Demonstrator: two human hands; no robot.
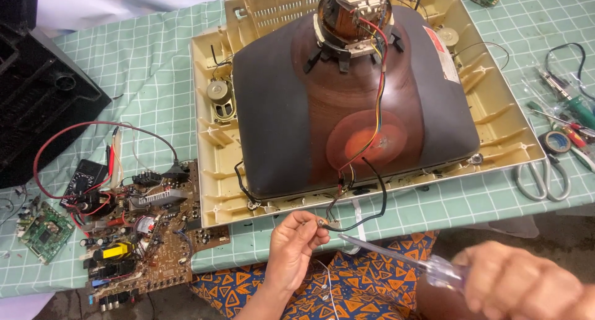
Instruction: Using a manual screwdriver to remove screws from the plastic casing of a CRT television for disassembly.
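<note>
Below, left hand (pixel 296 236) pinched on black wire (pixel 372 202) (palm up), right hand (pixel 514 283) fisted around screwdriver (pixel 396 253).

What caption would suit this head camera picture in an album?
Left hand pinches a black wire's end while the right hand points a clear-handled screwdriver at it, before an opened picture-tube television.
</note>
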